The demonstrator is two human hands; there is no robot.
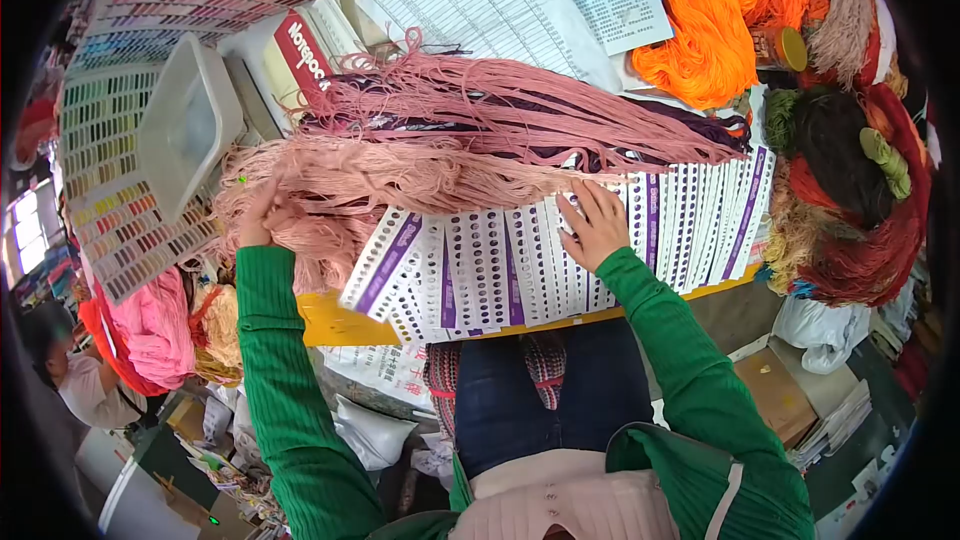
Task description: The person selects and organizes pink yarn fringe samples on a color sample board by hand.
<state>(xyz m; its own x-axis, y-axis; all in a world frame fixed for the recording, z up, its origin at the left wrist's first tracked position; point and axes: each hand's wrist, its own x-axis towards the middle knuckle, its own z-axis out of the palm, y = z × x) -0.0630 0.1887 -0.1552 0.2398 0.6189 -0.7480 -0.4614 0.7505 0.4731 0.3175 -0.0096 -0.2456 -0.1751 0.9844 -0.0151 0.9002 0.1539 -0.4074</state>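
Note:
A long bundle of pink yarn lies across the yellow table, over a fanned row of white cards with purple stripes and punched holes. My left hand grips the thick left end of the pink yarn. My right hand rests flat on the cards just below the yarn, fingers spread, holding nothing. Both arms wear green sleeves.
Colour sample charts and a grey tray stand at the left. Printed sheets lie at the back. Orange yarn and red-and-dark skeins crowd the right. Another person sits low left.

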